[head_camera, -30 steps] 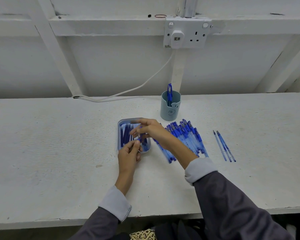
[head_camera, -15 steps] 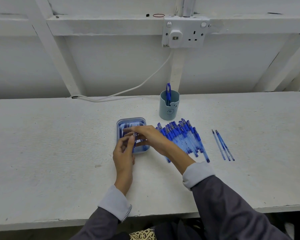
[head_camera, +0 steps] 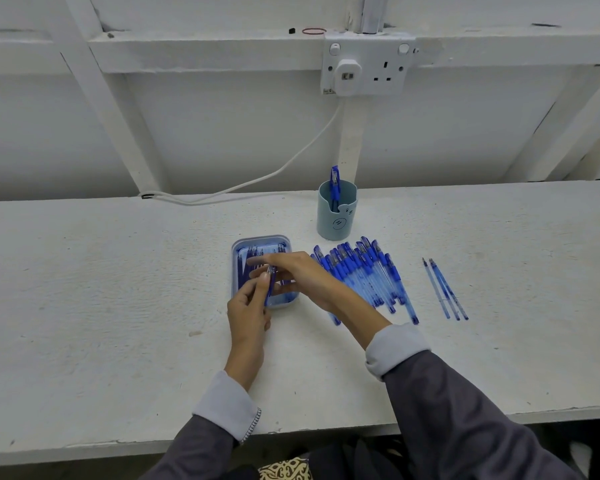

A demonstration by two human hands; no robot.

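Observation:
A small blue tray [head_camera: 238,244] on the white bench holds several dark blue pen caps. My left hand [head_camera: 248,306] pinches one blue pen cap [head_camera: 270,284] upright at the tray's near edge. My right hand [head_camera: 293,273] reaches across over the tray with fingers stretched left, touching the held cap; whether it grips anything is unclear. A pile of several blue pens [head_camera: 364,271] lies right of the tray, partly hidden by my right wrist. Three thin blue refills [head_camera: 444,289] lie further right. One capped pen [head_camera: 334,183] stands in a pale blue cup [head_camera: 336,216].
A white cable [head_camera: 257,181] runs along the bench's back edge up to a wall socket [head_camera: 368,65]. A red rubber band [head_camera: 314,30] lies on the ledge above. The white bench [head_camera: 101,289] ends in a front edge close to my sleeves.
Both hands shifted slightly left over the tray. The left hand lifted a cap upright at the tray's near edge and the right hand's fingers stretched out over it.

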